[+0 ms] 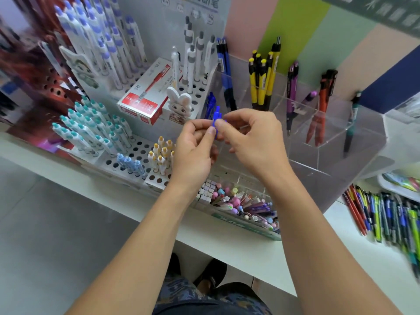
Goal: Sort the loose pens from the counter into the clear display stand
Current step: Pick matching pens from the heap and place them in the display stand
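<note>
A blue pen [216, 119] stands almost upright between my two hands, its top poking above the fingers. My left hand [193, 146] pinches it from the left and my right hand [252, 137] pinches it from the right. Both hands hover in front of the clear display stand [336, 142], near its left end. The stand's compartments hold blue pens [223, 71], yellow pens [261, 78], purple pens [293, 87], orange pens [322, 103] and a green pen [351, 123]. Loose pens [386, 219] lie in a heap on the white counter at the right.
White perforated racks [141, 151] with many upright pens fill the left side. A red-and-white pen box [147, 94] lies on one rack beside a rabbit figure [179, 105]. A clear tray of pastel pens [245, 205] sits at the counter's front edge [227, 242].
</note>
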{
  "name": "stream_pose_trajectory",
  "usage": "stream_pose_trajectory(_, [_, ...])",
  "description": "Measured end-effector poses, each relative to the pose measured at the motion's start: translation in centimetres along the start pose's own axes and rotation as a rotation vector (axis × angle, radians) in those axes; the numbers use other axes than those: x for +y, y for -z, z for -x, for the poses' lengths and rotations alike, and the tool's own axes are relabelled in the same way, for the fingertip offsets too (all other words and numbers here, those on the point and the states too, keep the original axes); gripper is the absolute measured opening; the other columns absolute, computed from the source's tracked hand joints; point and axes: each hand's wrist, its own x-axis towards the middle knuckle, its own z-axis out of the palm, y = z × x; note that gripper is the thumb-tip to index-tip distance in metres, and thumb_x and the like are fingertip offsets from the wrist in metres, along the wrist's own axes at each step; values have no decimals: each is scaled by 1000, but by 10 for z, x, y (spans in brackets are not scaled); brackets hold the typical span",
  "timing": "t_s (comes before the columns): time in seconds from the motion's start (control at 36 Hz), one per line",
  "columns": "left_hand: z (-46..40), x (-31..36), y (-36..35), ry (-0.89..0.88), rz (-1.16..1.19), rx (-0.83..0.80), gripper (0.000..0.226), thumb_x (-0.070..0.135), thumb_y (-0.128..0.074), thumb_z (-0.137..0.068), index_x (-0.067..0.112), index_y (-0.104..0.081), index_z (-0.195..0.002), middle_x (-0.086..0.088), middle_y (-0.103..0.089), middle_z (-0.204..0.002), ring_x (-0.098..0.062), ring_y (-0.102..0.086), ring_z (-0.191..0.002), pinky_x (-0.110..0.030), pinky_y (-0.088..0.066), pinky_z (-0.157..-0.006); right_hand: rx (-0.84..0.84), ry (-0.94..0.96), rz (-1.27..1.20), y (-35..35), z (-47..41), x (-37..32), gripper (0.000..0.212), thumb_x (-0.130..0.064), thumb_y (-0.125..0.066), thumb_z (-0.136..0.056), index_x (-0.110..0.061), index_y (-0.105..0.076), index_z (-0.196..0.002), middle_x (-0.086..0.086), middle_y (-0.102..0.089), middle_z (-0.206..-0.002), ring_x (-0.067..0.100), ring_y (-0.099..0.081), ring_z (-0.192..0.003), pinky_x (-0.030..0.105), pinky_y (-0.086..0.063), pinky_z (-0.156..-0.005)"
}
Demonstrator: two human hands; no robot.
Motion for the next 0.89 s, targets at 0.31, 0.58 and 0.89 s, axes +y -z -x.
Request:
stream_pose_trajectory(0.31, [-5,-1,1,-106,-79,27,13,10,-56,-102,18,-66,-104,-5,-70,-95,-12,-62,-72,-23,-49,-58,-106,-149,-364,-6,-9,-7,14,-7,-61,-99,-7,-72,-108,12,-73,-91,14,-66,-73,34,-61,-63])
stream_pose_trajectory(0.58, [-2,-4,-8,-99,-67,104,23,8,-52,-103,17,-64,-120,9,-73,-93,-7,-65,-74,-19,-49,-59,-12,-79,-255,-10,-23,-11,20,-14,-55,-103,-9,-74,-98,6,-73,-79,13,-66,-70,32,-59,-66])
stream_pose_trajectory(0.89, [-7,-7,-1,-82,-134,75,27,12,-51,-104,15,-68,-126,-3,-74,-111,-17,-71,-103,-30,-57,-78,103,-104,-271,-19,-13,-2,44,-13,-74,-90,-13,-64,-133,0,-76,-91,13,-74,-81,42,-63,-79])
